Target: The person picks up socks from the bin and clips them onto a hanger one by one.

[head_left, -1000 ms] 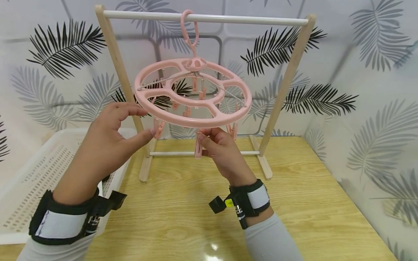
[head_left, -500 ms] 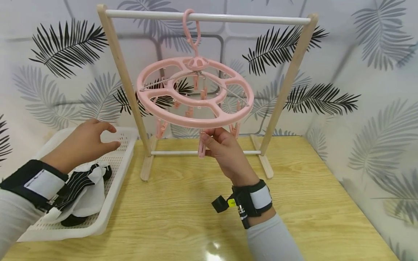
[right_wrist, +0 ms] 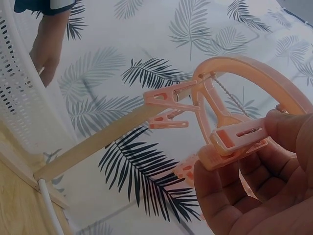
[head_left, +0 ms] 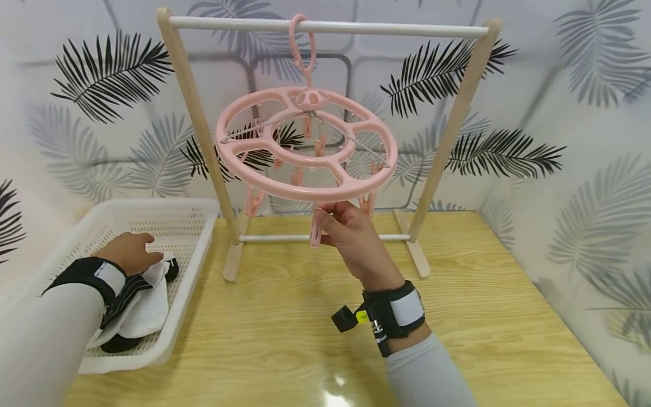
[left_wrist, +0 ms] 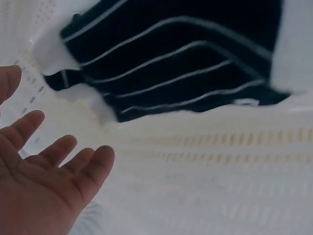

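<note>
My right hand (head_left: pixel 351 240) pinches a pink clothespin (head_left: pixel 316 228) at the front of a round pink clip hanger (head_left: pixel 300 193). In the right wrist view, thumb and fingers lie on either side of that clothespin (right_wrist: pixel 239 138). My left hand (head_left: pixel 126 252) is inside the white basket (head_left: pixel 204 234), over its far part, beside a pile of black and white socks (head_left: pixel 147 308). Seen from the left wrist, the fingers are spread and loosely bent, with nothing between them, next to a black sock with white stripes (left_wrist: pixel 181 58).
The hanger hooks over the white bar (head_left: pixel 386 28) of a wooden rack (head_left: pixel 452 133), which stands on a wood-grain table (head_left: pixel 285 316). Several more pink clips (head_left: pixel 253 202) dangle beneath the ring. Leaf-patterned cloth (head_left: pixel 585 186) covers the wall behind and at the right.
My left hand has left the hanger's left rim and moved left and down into the basket, uncovering the socks. The right hand keeps its pinch on the clothespin.
</note>
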Tool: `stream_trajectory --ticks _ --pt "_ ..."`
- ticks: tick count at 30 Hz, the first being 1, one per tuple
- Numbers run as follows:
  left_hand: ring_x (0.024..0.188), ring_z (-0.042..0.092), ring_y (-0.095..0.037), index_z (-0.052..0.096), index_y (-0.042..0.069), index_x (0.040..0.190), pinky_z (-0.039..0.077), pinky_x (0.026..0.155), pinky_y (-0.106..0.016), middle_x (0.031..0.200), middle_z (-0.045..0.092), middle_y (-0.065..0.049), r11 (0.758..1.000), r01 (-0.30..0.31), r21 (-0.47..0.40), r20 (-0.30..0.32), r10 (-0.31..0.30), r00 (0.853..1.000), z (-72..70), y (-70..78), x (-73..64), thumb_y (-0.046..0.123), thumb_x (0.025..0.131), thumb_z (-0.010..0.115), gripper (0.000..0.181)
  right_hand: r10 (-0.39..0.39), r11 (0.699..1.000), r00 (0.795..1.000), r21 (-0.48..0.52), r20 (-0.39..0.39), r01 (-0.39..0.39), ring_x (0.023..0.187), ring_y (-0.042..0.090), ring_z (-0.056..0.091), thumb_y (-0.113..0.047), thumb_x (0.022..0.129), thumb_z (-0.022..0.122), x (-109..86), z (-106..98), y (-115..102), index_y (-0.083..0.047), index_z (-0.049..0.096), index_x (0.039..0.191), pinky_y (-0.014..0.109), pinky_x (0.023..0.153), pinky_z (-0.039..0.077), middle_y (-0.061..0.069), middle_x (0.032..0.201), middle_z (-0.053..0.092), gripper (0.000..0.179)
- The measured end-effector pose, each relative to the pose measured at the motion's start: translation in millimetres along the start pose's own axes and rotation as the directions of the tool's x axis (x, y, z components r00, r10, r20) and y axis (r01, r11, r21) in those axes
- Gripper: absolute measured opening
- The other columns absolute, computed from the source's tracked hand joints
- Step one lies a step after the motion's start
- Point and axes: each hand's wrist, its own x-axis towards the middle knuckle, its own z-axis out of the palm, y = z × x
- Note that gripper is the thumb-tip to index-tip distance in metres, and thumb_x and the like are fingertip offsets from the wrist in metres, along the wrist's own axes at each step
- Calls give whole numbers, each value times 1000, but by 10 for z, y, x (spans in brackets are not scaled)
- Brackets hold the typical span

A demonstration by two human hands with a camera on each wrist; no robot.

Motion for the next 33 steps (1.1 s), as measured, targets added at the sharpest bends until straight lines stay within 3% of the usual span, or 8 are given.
stream_trajectory --ticks 4,8,12,19,22,25,29,33 --pt "106 46 -55 38 -21 126 43 86 -61 119 50 -41 999 21 -29 105 -18 994 178 -87 -3 32 90 49 66 1 1000 1000 -16 6 -1 75 26 55 -18 96 52 -11 10 13 -2 52 102 33 69 53 8 85 54 17" --pt "97 53 -50 44 -19 121 46 79 -57 112 55 -38 998 39 -58 127 -31 991 215 -119 -53 37 87 53 66 -16 999 1000 -43 20 17 73 27 54 -18 96 51 -11 18 9 -3 52 101 34 70 53 9 84 53 15" --pt "82 56 -40 51 -15 112 47 69 -52 99 61 -31 996 24 -80 94 -17 995 104 -128 -91 36 87 56 57 -26 999 999 -43 25 28 72 27 54 -17 97 50 -7 17 -2 -4 52 101 33 69 53 9 83 53 14" --pt "73 57 -30 60 -11 103 48 66 -50 87 65 -22 997 -20 -80 52 24 998 -20 -152 -52 31 83 62 47 -11 999 1000 -43 5 11 76 25 54 -17 97 50 -3 8 0 -5 53 102 31 68 53 8 87 53 13" --pt "60 48 -22 60 -1 77 42 57 -39 64 54 -7 995 -33 -98 25 35 999 -68 -108 -56 30 79 66 32 -9 999 1000 -45 0 9 76 25 54 -17 97 50 -2 8 3 -5 53 102 31 68 53 8 87 54 13" --pt "54 38 -16 48 11 63 31 52 -33 56 36 4 992 -56 -112 -5 56 998 -132 -33 -70 29 78 68 31 -11 999 1000 -44 1 11 75 25 54 -17 97 50 -4 0 5 -3 53 102 31 68 53 8 86 54 15" --pt "53 40 -15 49 11 66 31 52 -32 57 39 4 987 -111 -118 -70 103 992 -273 100 -103 25 79 68 27 -11 999 1000 -47 5 11 74 26 54 -18 96 51 -10 -7 6 -3 53 102 32 68 53 8 84 54 16" --pt "60 51 -18 63 5 79 42 56 -38 65 58 -2 981 -158 -112 -149 141 979 -455 260 -180 21 84 64 17 -8 999 1000 -52 6 9 73 25 54 -17 97 50 -11 -19 4 -2 52 102 32 68 53 8 83 54 17"
